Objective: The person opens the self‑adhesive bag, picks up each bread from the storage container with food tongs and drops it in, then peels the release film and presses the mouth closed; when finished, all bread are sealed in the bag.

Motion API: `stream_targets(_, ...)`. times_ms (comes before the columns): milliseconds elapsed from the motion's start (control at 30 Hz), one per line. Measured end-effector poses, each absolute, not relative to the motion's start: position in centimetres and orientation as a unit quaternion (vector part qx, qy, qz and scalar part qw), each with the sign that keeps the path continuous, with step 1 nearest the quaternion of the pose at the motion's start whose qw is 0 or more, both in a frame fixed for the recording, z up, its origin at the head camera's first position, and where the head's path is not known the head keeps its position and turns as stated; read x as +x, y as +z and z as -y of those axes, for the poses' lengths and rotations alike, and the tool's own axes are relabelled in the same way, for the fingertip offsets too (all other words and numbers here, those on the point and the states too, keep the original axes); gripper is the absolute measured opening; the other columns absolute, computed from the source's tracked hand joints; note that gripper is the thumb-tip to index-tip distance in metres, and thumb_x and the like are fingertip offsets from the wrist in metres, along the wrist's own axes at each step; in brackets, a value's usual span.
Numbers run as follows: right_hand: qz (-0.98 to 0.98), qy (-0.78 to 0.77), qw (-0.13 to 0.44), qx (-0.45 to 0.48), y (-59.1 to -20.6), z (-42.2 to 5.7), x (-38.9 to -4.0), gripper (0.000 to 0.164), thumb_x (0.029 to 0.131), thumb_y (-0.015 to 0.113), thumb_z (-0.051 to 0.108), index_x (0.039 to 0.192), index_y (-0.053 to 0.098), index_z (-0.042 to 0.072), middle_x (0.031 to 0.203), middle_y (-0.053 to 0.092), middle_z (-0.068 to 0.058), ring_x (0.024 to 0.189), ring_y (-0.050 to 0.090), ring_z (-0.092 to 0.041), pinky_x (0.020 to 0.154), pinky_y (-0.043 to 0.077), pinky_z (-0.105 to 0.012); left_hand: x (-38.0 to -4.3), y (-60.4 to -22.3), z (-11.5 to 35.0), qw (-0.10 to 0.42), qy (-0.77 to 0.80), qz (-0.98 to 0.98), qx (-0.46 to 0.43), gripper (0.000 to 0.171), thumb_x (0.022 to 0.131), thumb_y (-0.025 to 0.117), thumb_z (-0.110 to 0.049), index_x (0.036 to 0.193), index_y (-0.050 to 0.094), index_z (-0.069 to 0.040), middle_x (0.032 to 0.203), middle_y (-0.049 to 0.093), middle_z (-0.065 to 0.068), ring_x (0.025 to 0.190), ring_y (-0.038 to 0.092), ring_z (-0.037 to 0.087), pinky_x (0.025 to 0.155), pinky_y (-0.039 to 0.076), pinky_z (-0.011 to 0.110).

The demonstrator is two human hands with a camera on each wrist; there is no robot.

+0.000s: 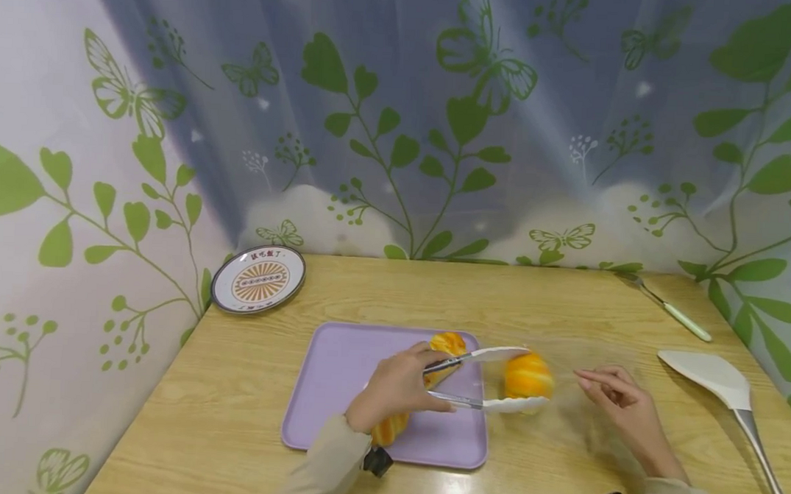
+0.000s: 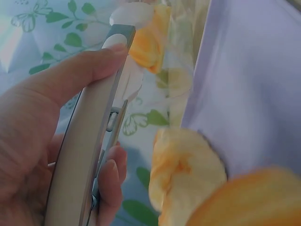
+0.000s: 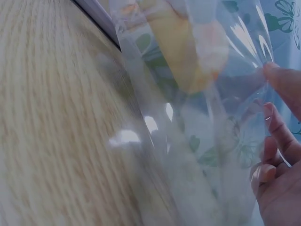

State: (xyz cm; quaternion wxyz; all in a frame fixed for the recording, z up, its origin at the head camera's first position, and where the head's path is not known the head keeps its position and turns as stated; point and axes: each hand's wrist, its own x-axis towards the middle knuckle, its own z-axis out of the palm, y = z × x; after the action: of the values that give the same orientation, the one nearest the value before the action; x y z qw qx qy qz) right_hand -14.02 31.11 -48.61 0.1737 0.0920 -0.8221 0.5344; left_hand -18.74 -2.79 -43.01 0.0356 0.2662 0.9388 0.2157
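My left hand (image 1: 396,387) grips a pair of tongs (image 2: 89,127) by the handles, thumb on one arm and fingers along the other. Its white scalloped tips reach right past the tray, one on each side of a round orange-and-yellow striped bread (image 1: 527,376). A clear plastic bag (image 3: 188,146) surrounds that bread, seen through the film in the right wrist view. With thumb and fingertips, my right hand (image 1: 627,410) pinches the edge of the bag. More bread lies on the lilac tray (image 1: 344,355): one piece (image 1: 447,343) behind the tongs, another (image 1: 390,429) partly hidden under my left wrist.
On the right of the wooden table (image 1: 216,401) lies a white-headed spatula (image 1: 711,375) with a metal handle. Behind it is a fork (image 1: 671,311) with a pale green handle. A patterned plate (image 1: 259,279) sits at the back left, near the printed curtain (image 1: 388,114).
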Motion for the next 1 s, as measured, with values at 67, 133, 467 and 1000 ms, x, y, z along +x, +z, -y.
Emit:
stream_targets(67, 0.819, 0.537, 0.179, 0.095, -48.5, -31.0, -14.0, 0.021, 0.092, 0.06, -0.004, 0.111, 0.068, -0.007, 0.101, 0.055, 0.02, 0.08, 0.041, -0.004, 0.064, 0.037, -0.02, -18.8, -43.1, 2.1, 0.038, 0.212, -0.939, 0.267, 0.077, 0.066, 0.087, -0.048, 0.132, 0.062, -0.019, 0.129, 0.062, 0.001, 0.1, 0.064, 0.017, 0.077, 0.054, 0.032)
stream_targets(133, 0.816, 0.539, 0.184, 0.101, -48.5, -30.8, -14.0, 0.02, 0.092, 0.06, -0.006, 0.11, 0.068, -0.008, 0.101, 0.055, 0.02, 0.08, 0.043, -0.003, 0.064, 0.038, -0.02, -18.8, -43.4, 1.4, 0.037, 0.213, -0.938, 0.27, 0.077, 0.066, 0.087, -0.049, 0.133, 0.061, -0.019, 0.132, 0.061, 0.001, 0.107, 0.064, 0.02, 0.08, 0.055, 0.036)
stream_targets(467, 0.807, 0.542, 0.196, 0.127, -48.6, -30.3, -14.0, 0.018, 0.089, 0.06, -0.011, 0.104, 0.07, -0.008, 0.098, 0.056, 0.017, 0.075, 0.043, -0.004, 0.06, 0.036, -0.024, -18.7, -43.7, -1.6, 0.055, 0.238, -0.928, 0.281, 0.074, 0.068, 0.086, -0.043, 0.132, 0.062, -0.017, 0.136, 0.059, 0.005, 0.107, 0.063, 0.016, 0.079, 0.053, 0.026)
stream_targets(1000, 0.82, 0.536, 0.165, 0.117, -48.6, -30.4, -13.9, 0.017, 0.091, 0.06, -0.006, 0.106, 0.069, -0.008, 0.1, 0.056, 0.018, 0.07, 0.04, -0.007, 0.057, 0.035, -0.027, -18.4, -43.9, -3.6, 0.077, 0.177, -0.945, 0.262, 0.081, 0.066, 0.088, -0.045, 0.136, 0.058, -0.017, 0.127, 0.06, -0.001, 0.094, 0.062, 0.01, 0.069, 0.051, 0.024)
